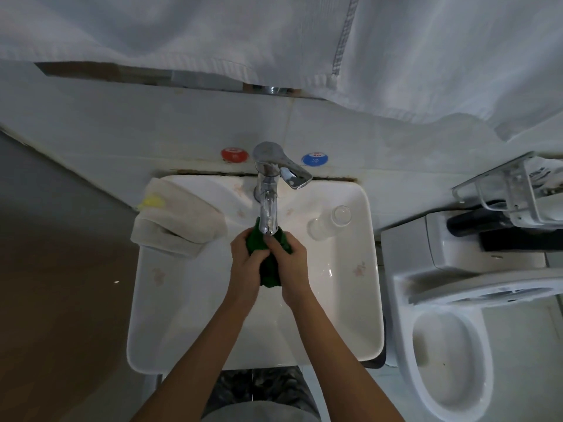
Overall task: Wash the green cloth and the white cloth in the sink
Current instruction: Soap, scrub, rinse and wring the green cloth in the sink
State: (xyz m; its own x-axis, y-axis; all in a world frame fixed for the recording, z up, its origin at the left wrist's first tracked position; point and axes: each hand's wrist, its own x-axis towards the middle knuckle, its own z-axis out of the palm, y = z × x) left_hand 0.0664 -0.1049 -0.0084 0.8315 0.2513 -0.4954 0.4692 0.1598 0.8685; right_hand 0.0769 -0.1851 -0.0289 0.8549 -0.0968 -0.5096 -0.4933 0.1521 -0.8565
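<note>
The green cloth (269, 269) is bunched up over the white sink (344, 315), right under the chrome tap's spout (268, 208). My left hand (246, 263) grips its left side and my right hand (289, 263) grips its right side, fingers curled round the fabric. The white cloth (179, 220) lies folded on the sink's back left corner, with a small yellow thing (152, 201) on top of it. Whether water runs from the spout is not visible.
A clear glass (330, 222) lies on the sink's back right rim. Red (234, 155) and blue (314, 159) round stickers sit on the wall tiles beside the tap. A toilet (451, 360) stands to the right, a metal rack (515, 193) above it. White towels (213, 41) hang overhead.
</note>
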